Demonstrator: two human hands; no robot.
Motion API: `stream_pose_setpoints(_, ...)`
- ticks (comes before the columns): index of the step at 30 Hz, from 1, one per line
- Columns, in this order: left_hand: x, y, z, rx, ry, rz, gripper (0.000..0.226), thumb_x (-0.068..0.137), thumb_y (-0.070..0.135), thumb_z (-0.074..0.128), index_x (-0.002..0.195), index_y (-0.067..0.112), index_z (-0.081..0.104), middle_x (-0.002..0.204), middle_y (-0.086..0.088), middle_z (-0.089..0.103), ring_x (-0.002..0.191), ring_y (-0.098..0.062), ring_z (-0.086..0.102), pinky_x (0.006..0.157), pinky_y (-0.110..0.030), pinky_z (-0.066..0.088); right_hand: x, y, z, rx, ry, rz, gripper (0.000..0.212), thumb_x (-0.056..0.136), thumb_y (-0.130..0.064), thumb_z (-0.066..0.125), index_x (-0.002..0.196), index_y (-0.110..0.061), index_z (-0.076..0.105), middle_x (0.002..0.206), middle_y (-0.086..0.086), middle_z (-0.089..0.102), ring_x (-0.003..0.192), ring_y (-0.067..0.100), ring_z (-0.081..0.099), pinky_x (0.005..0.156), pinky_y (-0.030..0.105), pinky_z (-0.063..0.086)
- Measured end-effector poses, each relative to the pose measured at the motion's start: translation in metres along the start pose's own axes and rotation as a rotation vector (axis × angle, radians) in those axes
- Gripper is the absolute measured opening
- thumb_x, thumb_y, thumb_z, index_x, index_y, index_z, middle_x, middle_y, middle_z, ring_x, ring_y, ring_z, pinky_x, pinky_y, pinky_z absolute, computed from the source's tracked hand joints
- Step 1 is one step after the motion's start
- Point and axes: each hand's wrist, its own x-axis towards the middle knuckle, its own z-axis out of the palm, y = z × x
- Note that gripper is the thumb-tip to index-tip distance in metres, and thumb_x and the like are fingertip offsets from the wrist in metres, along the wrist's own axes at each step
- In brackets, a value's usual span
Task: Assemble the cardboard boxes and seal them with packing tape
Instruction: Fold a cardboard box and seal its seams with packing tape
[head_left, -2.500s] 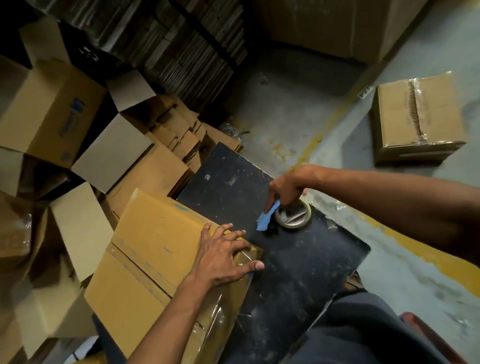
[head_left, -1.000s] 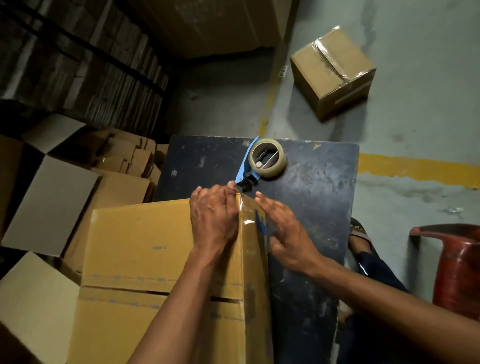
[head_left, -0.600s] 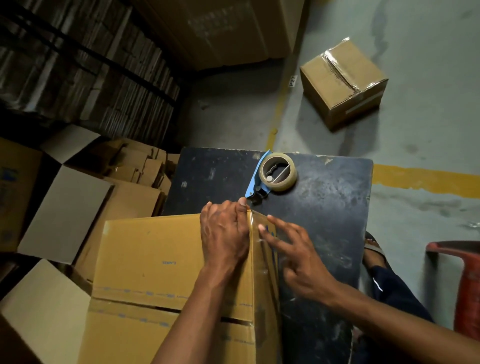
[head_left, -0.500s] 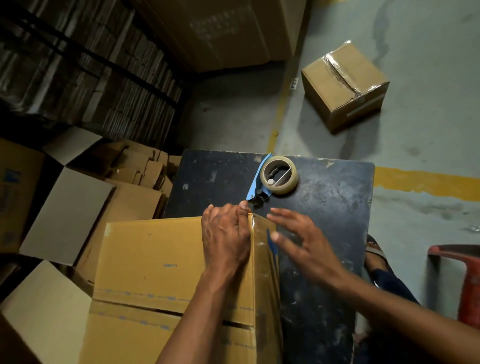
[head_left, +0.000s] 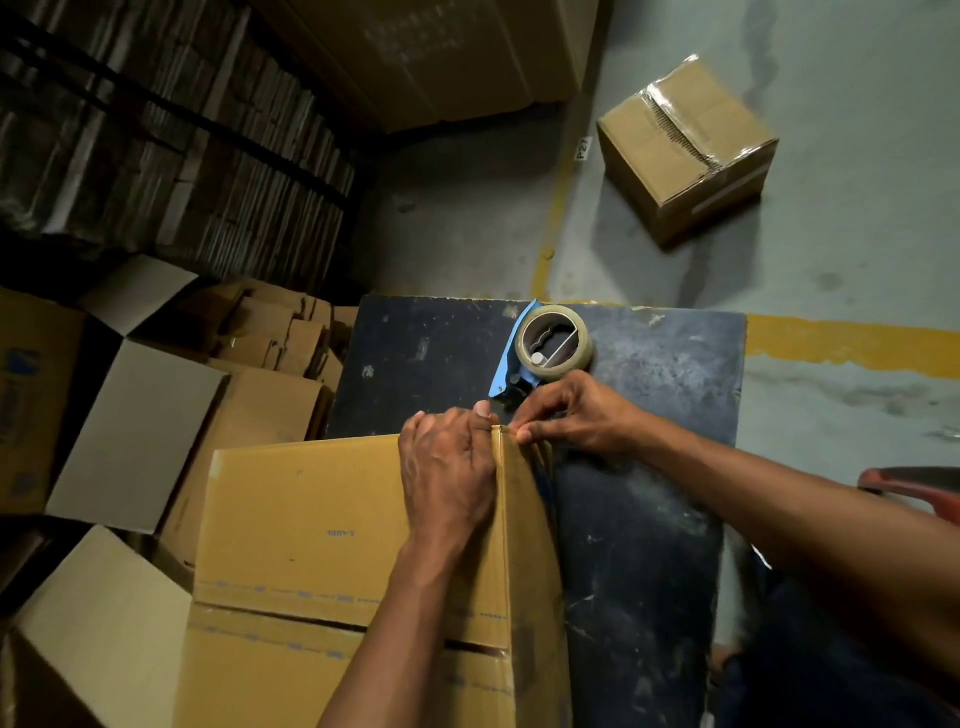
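A yellow-brown cardboard box (head_left: 311, 519) stands on the black table (head_left: 649, 467), its top flaps closed with a seam across the near part. My left hand (head_left: 447, 467) lies on the box top at its far right corner, fingers curled over the far edge. My right hand (head_left: 576, 415) is at the same corner from the right side, thumb and fingertips pinching the clear packing tape (head_left: 524, 441) against the box's upper edge. A blue tape dispenser (head_left: 550, 348) with a roll of clear tape lies on the table just beyond both hands, untouched.
A taped box (head_left: 685, 150) sits on the concrete floor at the far right. Open boxes (head_left: 135, 431) and flattened cardboard (head_left: 285, 332) crowd the left, with stacked cardboard shelves (head_left: 156, 156) behind. A yellow floor line (head_left: 852, 345) and a red seat edge (head_left: 914, 486) lie to the right.
My right hand put the dispenser down on the table, smoothed tape down the box's right side, then rose to the far corner. My left hand slid to that corner and stayed.
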Motion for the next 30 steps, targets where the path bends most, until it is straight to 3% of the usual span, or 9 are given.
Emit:
stream_pose_setpoints(4,0.000,0.002,0.000,-0.009,0.005,0.011,0.065,0.106,0.055,0.017,0.091,0.022,0.070,0.083,0.009,0.060,0.087,-0.009,0.049,0.114,-0.039,0.031,-0.018,0.010,-0.001,-0.058,0.024,0.080,0.031,0.087,-0.042,0.079,0.117,-0.033,0.076,0.111,-0.013,0.077,0.107,0.007,0.072,0.100,0.045,0.056)
stream_pose_setpoints(8,-0.001,-0.001,0.000,-0.048,0.017,0.022,0.057,0.108,0.049,0.021,0.092,0.019,0.067,0.086,0.007,0.060,0.091,-0.013,0.055,0.118,-0.042,0.031,-0.009,-0.012,0.018,-0.038,0.062,-0.029,0.051,0.088,-0.058,0.071,0.134,-0.036,0.065,0.114,-0.009,0.073,0.112,0.009,0.067,0.100,0.035,0.054)
stream_pose_setpoints(12,-0.001,0.000,0.001,-0.053,0.010,-0.014,0.057,0.108,0.049,0.021,0.097,0.019,0.069,0.092,0.005,0.064,0.099,-0.016,0.060,0.121,-0.041,0.029,-0.008,-0.007,0.026,-0.226,0.038,-0.076,0.061,0.084,-0.057,0.073,0.136,-0.028,0.062,0.105,-0.010,0.068,0.090,0.002,0.063,0.082,0.034,0.056)
stream_pose_setpoints(15,-0.003,0.002,-0.002,-0.048,0.011,-0.021,0.055,0.108,0.047,0.023,0.103,0.020,0.071,0.094,0.005,0.065,0.101,-0.015,0.059,0.122,-0.040,0.027,-0.026,0.013,0.013,-0.560,-0.059,-0.048,0.086,0.075,-0.070,0.075,0.145,-0.025,0.054,0.128,-0.005,0.065,0.112,0.009,0.059,0.096,0.041,0.053)
stream_pose_setpoints(19,-0.003,0.002,-0.002,-0.086,0.041,0.006,0.055,0.108,0.045,0.024,0.105,0.018,0.072,0.094,0.006,0.065,0.098,-0.011,0.058,0.121,-0.036,0.025,-0.035,0.001,0.020,-0.367,0.001,-0.030,0.096,0.079,-0.087,0.051,0.158,-0.038,0.029,0.151,-0.003,0.054,0.137,0.014,0.051,0.111,0.042,0.046)
stream_pose_setpoints(21,-0.006,0.002,-0.003,-0.162,0.092,-0.006,0.049,0.109,0.038,0.029,0.113,0.014,0.072,0.103,-0.001,0.070,0.104,-0.015,0.062,0.122,-0.040,0.030,-0.026,-0.014,0.030,-0.299,0.030,-0.091,0.096,0.079,-0.085,0.054,0.158,-0.039,0.026,0.151,-0.003,0.054,0.138,0.014,0.051,0.110,0.036,0.046)
stream_pose_setpoints(26,-0.016,-0.004,-0.010,-0.255,0.381,-0.084,0.042,0.110,0.028,0.035,0.119,0.011,0.072,0.112,-0.007,0.074,0.109,-0.020,0.063,0.105,-0.056,0.046,-0.016,-0.018,0.033,-0.568,-0.028,-0.136,0.100,0.073,-0.074,0.067,0.157,-0.030,0.035,0.133,0.009,0.066,0.113,0.030,0.066,0.087,0.034,0.048)
stream_pose_setpoints(28,-0.027,-0.005,-0.014,-0.255,0.390,-0.100,0.043,0.110,0.031,0.035,0.122,0.011,0.071,0.116,-0.006,0.073,0.111,-0.019,0.061,0.100,-0.053,0.049,-0.018,-0.015,0.022,-0.636,-0.061,-0.143,0.113,0.068,-0.073,0.071,0.161,-0.028,0.026,0.137,0.010,0.065,0.116,0.032,0.066,0.091,0.037,0.051)
stream_pose_setpoints(30,-0.046,-0.008,-0.015,-0.248,0.364,-0.105,0.042,0.110,0.031,0.036,0.127,0.011,0.069,0.121,-0.005,0.071,0.115,-0.019,0.059,0.099,-0.049,0.050,-0.024,-0.014,0.014,-0.685,-0.080,-0.161,0.130,0.064,-0.075,0.077,0.165,-0.028,0.009,0.154,0.009,0.051,0.136,0.030,0.053,0.107,0.047,0.049)
